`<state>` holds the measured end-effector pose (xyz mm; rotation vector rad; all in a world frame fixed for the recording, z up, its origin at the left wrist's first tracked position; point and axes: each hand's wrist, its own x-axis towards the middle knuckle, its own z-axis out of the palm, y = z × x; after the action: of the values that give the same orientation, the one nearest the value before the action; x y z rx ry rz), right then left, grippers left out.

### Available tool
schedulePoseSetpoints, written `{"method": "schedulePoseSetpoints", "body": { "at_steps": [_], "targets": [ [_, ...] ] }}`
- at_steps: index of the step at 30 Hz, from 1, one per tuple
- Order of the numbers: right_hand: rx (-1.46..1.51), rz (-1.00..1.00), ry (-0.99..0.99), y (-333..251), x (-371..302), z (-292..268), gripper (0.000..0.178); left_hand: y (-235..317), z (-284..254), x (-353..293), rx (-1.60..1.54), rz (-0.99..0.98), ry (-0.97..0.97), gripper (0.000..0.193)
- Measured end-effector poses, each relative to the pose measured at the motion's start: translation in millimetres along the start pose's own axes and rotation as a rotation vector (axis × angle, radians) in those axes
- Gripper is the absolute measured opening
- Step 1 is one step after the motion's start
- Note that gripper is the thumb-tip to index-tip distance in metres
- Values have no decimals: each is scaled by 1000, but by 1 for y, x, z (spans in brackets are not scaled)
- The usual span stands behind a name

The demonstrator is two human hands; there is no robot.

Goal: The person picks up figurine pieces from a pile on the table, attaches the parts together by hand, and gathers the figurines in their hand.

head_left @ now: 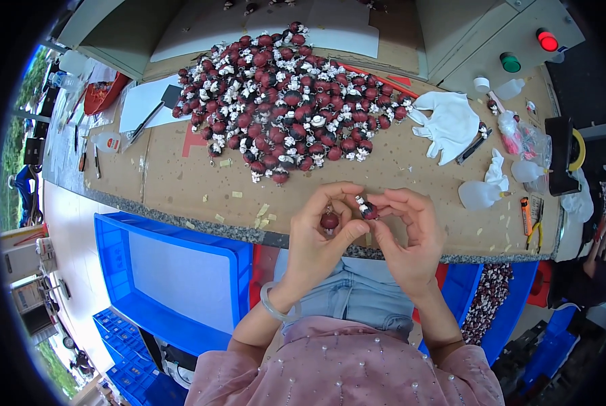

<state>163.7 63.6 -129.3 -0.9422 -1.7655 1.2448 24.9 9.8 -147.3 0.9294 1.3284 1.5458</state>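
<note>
My left hand (320, 237) and my right hand (409, 227) meet just over the table's front edge. Between their fingertips is a small figurine charm (366, 208) with a white body and a dark red and black head. Both hands seem to pinch it. A second figurine charm (329, 220), dark red, sits in the curl of my left fingers. Beyond my hands lies a big heap of similar figurine charms (276, 101), many with small metal rings.
White gloves (445, 125), plastic squeeze bottles (480, 194), an orange cutter (525, 215) and yellow-handled pliers (535, 235) lie at the right. A blue crate (168, 271) stands below the table's left side. Red and green buttons (547, 40) are on the far right panel.
</note>
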Motion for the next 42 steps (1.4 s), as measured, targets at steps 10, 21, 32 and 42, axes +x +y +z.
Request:
{"method": "schedulePoseSetpoints", "body": {
  "at_steps": [10, 21, 32, 42],
  "targets": [
    [302, 115, -94, 5, 25, -1, 33, 1, -7, 1, 159, -25, 109, 34],
    [-428, -62, -62, 17, 66, 8, 24, 6, -28, 5, -519, -304, -119, 35],
    [187, 256, 60, 4, 39, -16, 26, 9, -23, 2, -586, -400, -178, 35],
    [208, 132, 50, -2, 11, -6, 44, 7, -15, 1, -654, -308, -181, 31]
  ]
}}
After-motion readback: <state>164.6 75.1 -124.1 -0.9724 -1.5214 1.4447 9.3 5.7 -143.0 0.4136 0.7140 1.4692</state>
